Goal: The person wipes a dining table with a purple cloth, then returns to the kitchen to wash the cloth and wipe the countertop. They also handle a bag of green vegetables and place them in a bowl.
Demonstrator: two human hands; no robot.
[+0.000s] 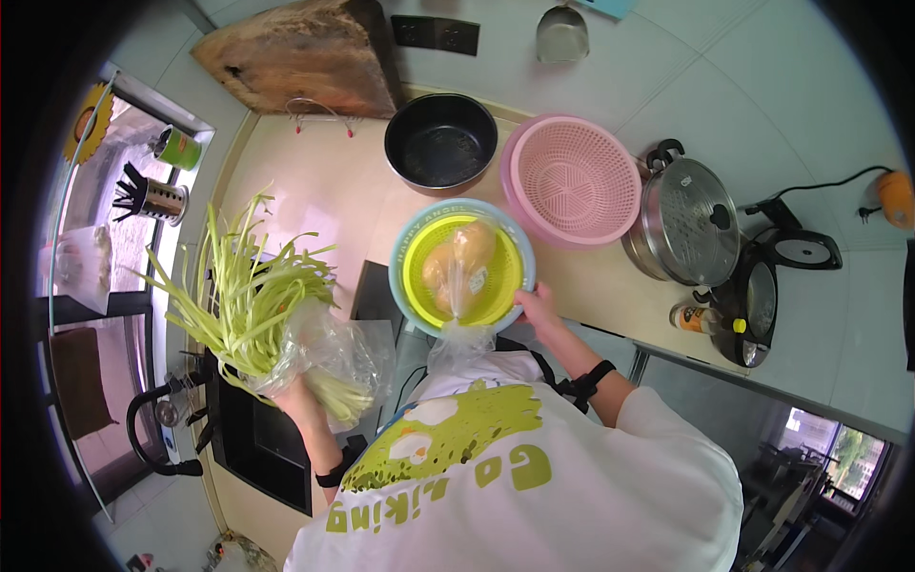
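My left hand (294,398) grips a bunch of long pale-green leafy vegetables (243,314), partly wrapped in a clear plastic bag (364,343). The leaves fan out towards the window side, and the pale stalk ends point towards my body. On the other side, my right hand (542,309) holds the rim of a light-blue plastic basin (527,239). A yellow colander (414,286) sits inside that basin. In the colander lies a tied clear bag of potatoes (465,250), bearing a small label, its loose end hanging over the rim.
A black pot (439,143), pink colander (575,179), lidded steel steamer (690,222) and black electric appliance (754,307) line the counter. A bottle (693,318) lies near its front edge. The black sink (261,436) and faucet (154,429) are left; a thick wooden board (307,57) leans behind.
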